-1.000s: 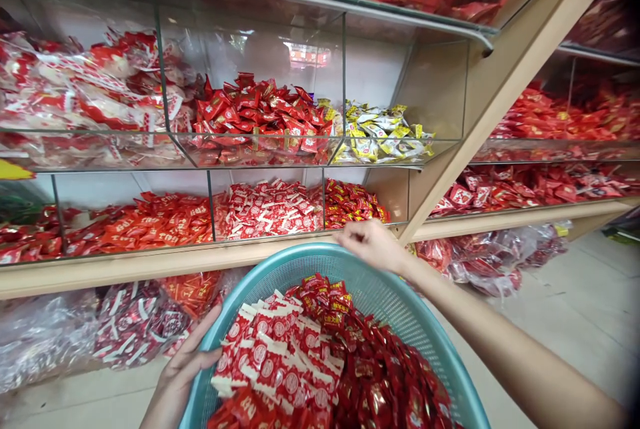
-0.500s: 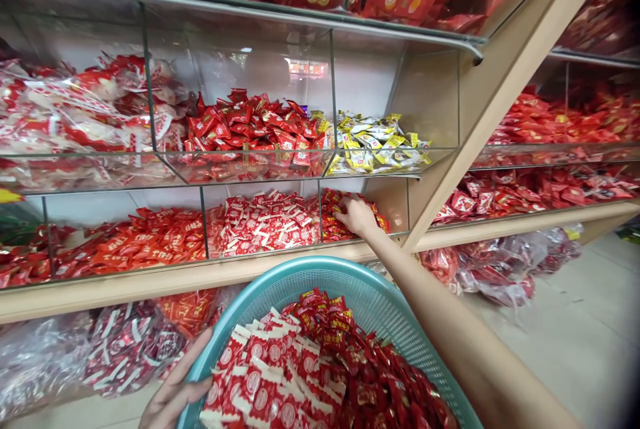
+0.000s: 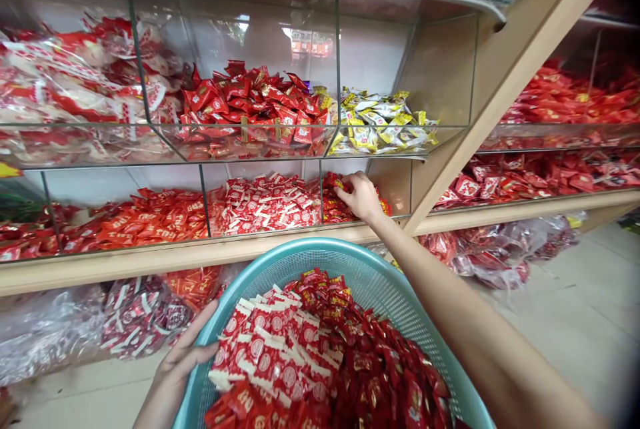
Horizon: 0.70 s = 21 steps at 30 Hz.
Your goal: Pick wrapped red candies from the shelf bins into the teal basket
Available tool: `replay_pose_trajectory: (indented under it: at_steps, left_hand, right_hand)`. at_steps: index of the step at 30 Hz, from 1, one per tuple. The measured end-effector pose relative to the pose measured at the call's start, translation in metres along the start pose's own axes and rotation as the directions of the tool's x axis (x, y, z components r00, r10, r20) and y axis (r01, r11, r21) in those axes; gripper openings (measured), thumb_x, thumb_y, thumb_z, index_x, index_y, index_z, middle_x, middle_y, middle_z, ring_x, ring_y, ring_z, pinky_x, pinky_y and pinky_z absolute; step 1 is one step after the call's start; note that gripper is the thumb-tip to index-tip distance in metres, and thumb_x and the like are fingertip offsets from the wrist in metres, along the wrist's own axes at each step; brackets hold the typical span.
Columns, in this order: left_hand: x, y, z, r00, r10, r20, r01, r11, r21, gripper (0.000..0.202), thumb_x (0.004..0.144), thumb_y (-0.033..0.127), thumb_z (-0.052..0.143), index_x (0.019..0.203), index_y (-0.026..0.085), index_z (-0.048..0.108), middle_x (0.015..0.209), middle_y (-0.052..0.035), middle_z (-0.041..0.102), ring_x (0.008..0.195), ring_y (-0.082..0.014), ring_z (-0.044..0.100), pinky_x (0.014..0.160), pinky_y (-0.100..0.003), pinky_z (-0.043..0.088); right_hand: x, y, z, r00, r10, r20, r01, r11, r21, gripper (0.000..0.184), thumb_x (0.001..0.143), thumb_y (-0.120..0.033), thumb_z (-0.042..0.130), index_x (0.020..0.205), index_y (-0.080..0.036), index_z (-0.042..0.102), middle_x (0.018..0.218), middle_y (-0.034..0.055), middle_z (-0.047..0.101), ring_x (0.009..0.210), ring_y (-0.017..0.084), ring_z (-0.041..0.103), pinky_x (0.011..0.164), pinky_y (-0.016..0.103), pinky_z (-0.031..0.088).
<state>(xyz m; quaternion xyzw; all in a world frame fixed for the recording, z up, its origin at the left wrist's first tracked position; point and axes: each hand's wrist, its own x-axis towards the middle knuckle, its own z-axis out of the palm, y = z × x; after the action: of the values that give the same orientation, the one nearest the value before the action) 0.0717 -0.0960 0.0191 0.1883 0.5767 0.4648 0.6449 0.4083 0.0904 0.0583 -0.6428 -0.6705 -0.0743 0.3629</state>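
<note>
My left hand (image 3: 177, 365) grips the rim of a teal mesh basket (image 3: 380, 289), thumb over the edge. The basket holds red-and-white candy packets (image 3: 270, 349) on its left side and dark red candy packets (image 3: 380, 375) on its right. My right hand (image 3: 361, 195) reaches over the basket into the rightmost glass bin of the lower shelf, fingers curled on the dark red candies (image 3: 337, 205) lying there. What the fingers hold is hidden.
Glass-divided bins hold orange-red packets (image 3: 145, 215), red-and-white packets (image 3: 270, 202), red packets (image 3: 255, 105) and yellow packets (image 3: 380, 125). A slanted wooden post (image 3: 480, 102) separates more red-filled shelves on the right. Clear bags of candy (image 3: 140, 319) lie under the shelf on the tiled floor.
My right hand moved from above the basket's far rim up into the right bin of dark red candies. The left hand kept its hold on the basket.
</note>
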Motion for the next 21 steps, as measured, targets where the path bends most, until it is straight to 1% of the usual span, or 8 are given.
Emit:
replay_pose_trajectory:
  at_steps: [3, 5, 7, 9, 11, 14, 17, 21]
  left_hand:
    - [0.000, -0.002, -0.001, 1.000, 0.005, -0.002, -0.005, 1.000, 0.007, 0.068, 0.060, 0.014, 0.066, 0.123, 0.034, 0.050, 0.098, -0.0014, 0.070, 0.094, -0.0250, 0.062, 0.076, -0.030, 0.050]
    - [0.001, -0.004, -0.003, 1.000, 0.020, 0.001, -0.020, 0.999, 0.027, 0.065, 0.061, 0.015, 0.065, 0.122, 0.034, 0.051, 0.098, -0.0027, 0.071, 0.094, -0.0260, 0.062, 0.077, -0.032, 0.049]
    - [0.002, -0.005, -0.004, 0.999, 0.031, 0.021, -0.032, 0.999, 0.042, 0.065, 0.062, 0.016, 0.065, 0.123, 0.034, 0.050, 0.095, -0.0039, 0.071, 0.091, -0.0280, 0.063, 0.073, -0.035, 0.051]
    - [0.002, -0.005, -0.004, 0.999, 0.017, 0.046, -0.019, 0.999, 0.038, 0.068, 0.060, 0.016, 0.067, 0.123, 0.035, 0.050, 0.095, -0.0038, 0.071, 0.087, -0.0285, 0.064, 0.070, -0.035, 0.052]
    - [0.002, -0.005, -0.003, 0.999, 0.000, 0.053, -0.001, 1.000, 0.022, 0.069, 0.058, 0.014, 0.068, 0.122, 0.035, 0.050, 0.097, -0.0025, 0.071, 0.086, -0.0272, 0.065, 0.070, -0.032, 0.052]
    - [0.001, -0.005, -0.003, 0.999, 0.010, 0.035, -0.011, 1.000, 0.008, 0.068, 0.058, 0.012, 0.067, 0.121, 0.033, 0.052, 0.099, -0.0009, 0.070, 0.089, -0.0245, 0.064, 0.072, -0.029, 0.052]
    - [0.001, -0.005, -0.004, 0.999, 0.017, 0.046, -0.018, 1.000, 0.020, 0.067, 0.059, 0.012, 0.067, 0.121, 0.034, 0.052, 0.101, -0.0007, 0.070, 0.091, -0.0244, 0.063, 0.073, -0.029, 0.051]
    - [0.003, -0.006, -0.008, 0.998, -0.002, 0.064, 0.001, 1.000, 0.013, 0.064, 0.061, 0.014, 0.066, 0.120, 0.036, 0.053, 0.103, -0.0008, 0.069, 0.095, -0.0242, 0.062, 0.081, -0.030, 0.047]
  right_hand:
    - [-0.021, -0.014, -0.026, 0.989, -0.049, -0.139, 0.069, 0.987, 0.144, 0.022, 0.080, -0.035, 0.052, 0.089, -0.016, 0.058, 0.086, 0.0054, 0.053, 0.068, 0.014, 0.050, 0.068, 0.027, 0.042]
    - [-0.047, -0.025, -0.044, 0.985, -0.104, -0.136, 0.133, 0.965, 0.226, 0.022, 0.081, -0.034, 0.051, 0.093, -0.017, 0.056, 0.089, 0.0051, 0.053, 0.067, 0.013, 0.048, 0.066, 0.027, 0.042]
    - [-0.078, -0.034, -0.059, 0.980, -0.196, -0.024, 0.194, 0.939, 0.285, 0.021, 0.081, -0.034, 0.051, 0.095, -0.018, 0.054, 0.091, 0.0049, 0.053, 0.072, 0.014, 0.049, 0.065, 0.026, 0.042]
    - [-0.109, -0.039, -0.064, 0.949, -0.271, 0.158, 0.216, 0.930, 0.298, 0.020, 0.081, -0.033, 0.052, 0.095, -0.019, 0.055, 0.090, 0.0046, 0.054, 0.077, 0.015, 0.050, 0.069, 0.027, 0.042]
    - [-0.133, -0.040, -0.062, 0.887, -0.300, 0.351, 0.218, 0.942, 0.254, 0.019, 0.081, -0.032, 0.052, 0.095, -0.020, 0.055, 0.090, 0.0050, 0.054, 0.083, 0.017, 0.050, 0.074, 0.029, 0.042]
    - [-0.154, -0.042, -0.050, 0.769, -0.271, 0.579, 0.225, 0.962, 0.153, 0.017, 0.079, -0.030, 0.055, 0.091, -0.019, 0.056, 0.090, 0.0053, 0.054, 0.086, 0.018, 0.051, 0.076, 0.029, 0.041]
    - [-0.163, -0.049, -0.036, 0.695, -0.181, 0.696, 0.207, 0.977, 0.047, 0.017, 0.075, -0.030, 0.058, 0.087, -0.018, 0.056, 0.087, 0.0054, 0.056, 0.084, 0.019, 0.052, 0.072, 0.029, 0.041]
    - [-0.169, -0.061, -0.027, 0.688, -0.094, 0.720, 0.164, 0.986, -0.028, 0.022, 0.077, -0.038, 0.055, 0.086, -0.018, 0.057, 0.088, 0.0071, 0.058, 0.084, 0.020, 0.055, 0.069, 0.028, 0.040]
